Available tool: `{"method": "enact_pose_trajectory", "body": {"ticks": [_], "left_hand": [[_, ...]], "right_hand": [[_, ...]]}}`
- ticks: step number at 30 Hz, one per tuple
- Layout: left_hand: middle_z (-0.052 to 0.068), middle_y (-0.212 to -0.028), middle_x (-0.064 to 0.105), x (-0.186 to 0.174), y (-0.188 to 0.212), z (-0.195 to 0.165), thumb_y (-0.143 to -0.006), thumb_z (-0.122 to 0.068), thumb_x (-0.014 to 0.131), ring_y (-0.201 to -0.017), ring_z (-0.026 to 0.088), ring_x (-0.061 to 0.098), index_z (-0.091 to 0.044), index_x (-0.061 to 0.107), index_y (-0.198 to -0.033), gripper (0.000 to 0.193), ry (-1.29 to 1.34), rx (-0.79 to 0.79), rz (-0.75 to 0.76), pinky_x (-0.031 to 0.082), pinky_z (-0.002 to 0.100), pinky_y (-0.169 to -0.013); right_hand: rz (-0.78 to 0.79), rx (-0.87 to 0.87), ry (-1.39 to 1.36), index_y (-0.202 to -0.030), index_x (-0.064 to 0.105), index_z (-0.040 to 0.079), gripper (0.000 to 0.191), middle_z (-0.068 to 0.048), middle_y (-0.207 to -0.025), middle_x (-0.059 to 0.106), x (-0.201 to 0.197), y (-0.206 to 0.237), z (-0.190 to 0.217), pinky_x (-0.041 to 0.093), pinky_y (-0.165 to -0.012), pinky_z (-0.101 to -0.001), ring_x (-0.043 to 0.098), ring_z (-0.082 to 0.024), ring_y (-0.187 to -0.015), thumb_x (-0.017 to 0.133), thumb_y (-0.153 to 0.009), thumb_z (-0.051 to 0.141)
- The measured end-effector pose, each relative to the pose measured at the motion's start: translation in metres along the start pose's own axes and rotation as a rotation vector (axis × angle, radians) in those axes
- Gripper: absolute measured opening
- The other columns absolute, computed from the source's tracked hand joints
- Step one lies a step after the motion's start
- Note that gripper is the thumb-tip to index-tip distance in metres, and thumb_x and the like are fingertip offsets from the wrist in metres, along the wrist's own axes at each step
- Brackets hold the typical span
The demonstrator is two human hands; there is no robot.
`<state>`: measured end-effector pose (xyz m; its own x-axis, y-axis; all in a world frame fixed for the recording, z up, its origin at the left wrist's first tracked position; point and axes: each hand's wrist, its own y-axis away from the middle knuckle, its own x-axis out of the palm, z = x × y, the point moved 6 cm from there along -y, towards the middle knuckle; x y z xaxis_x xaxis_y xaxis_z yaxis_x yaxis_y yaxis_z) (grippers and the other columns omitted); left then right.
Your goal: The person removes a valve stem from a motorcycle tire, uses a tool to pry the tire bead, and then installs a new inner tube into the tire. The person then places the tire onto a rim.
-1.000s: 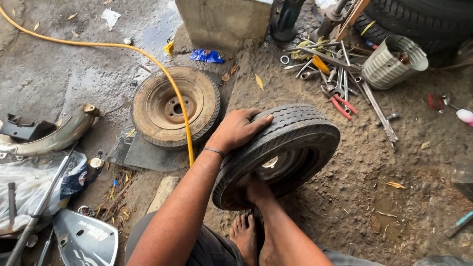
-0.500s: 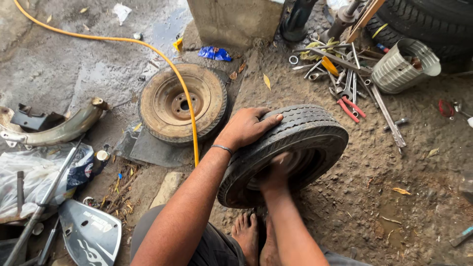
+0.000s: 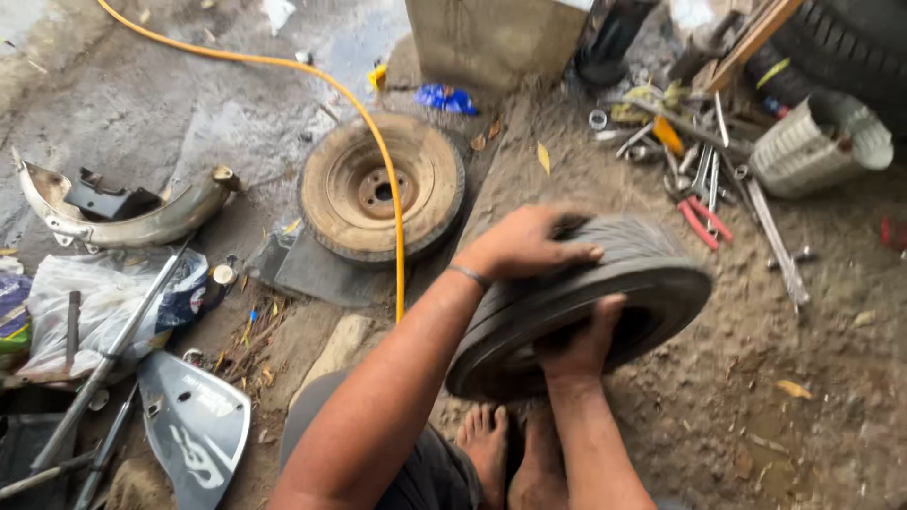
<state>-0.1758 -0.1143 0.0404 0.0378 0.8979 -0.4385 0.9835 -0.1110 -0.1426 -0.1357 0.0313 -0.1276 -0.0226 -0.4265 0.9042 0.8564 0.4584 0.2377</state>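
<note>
Gripping small tyre (image 3: pixel 605 293) on edge: left hand (image 3: pixel 529 244) clamped over tread, right hand (image 3: pixel 581 340) hooked inside bead; next needs firm two-handed hold.

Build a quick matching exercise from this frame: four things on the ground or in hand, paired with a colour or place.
Things:
1. hose
2. pliers
3. black tyre
4. dusty wheel

Descriptions:
A. lying flat under the hose
B. red handles, among the tools
C. yellow, trailing across the floor
D. held between left hand and right hand

Pairs: 1-C, 2-B, 3-D, 4-A
</note>
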Motion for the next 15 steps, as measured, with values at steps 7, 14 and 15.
{"method": "enact_pose_trajectory", "body": {"ticks": [7,14,15], "left_hand": [[0.017,-0.12,0.074,0.007,-0.01,0.022,-0.084,-0.067,0.065,-0.113,0.036,0.07,-0.016,0.073,-0.126,0.067,-0.206,-0.239,-0.136,0.053,0.042,-0.097],[0.016,-0.113,0.077,0.007,-0.005,0.026,-0.088,-0.064,0.064,-0.105,0.033,0.074,-0.014,0.073,-0.125,0.063,-0.152,-0.16,-0.153,0.056,0.041,-0.091],[0.014,-0.112,0.078,0.007,-0.005,0.024,-0.089,-0.063,0.063,-0.104,0.032,0.075,-0.015,0.073,-0.125,0.062,-0.144,-0.149,-0.149,0.057,0.04,-0.091]], "right_hand": [[0.178,0.257,0.61,-0.137,0.048,0.004,0.085,-0.016,-0.129,0.065,-0.029,-0.005,-0.048,0.048,-0.106,-0.0483,0.058,-0.033,-0.121,0.083,-0.071,0.045],[0.272,0.303,1.417,-0.141,0.051,0.003,0.089,-0.012,-0.142,0.06,-0.045,0.007,-0.05,0.042,-0.112,-0.0385,0.052,-0.024,-0.132,0.091,-0.069,0.036],[0.22,0.292,1.389,-0.141,0.058,0.002,0.081,-0.012,-0.144,0.062,-0.036,0.0,-0.038,0.042,-0.114,-0.0387,0.053,-0.024,-0.134,0.088,-0.074,0.036]]}}
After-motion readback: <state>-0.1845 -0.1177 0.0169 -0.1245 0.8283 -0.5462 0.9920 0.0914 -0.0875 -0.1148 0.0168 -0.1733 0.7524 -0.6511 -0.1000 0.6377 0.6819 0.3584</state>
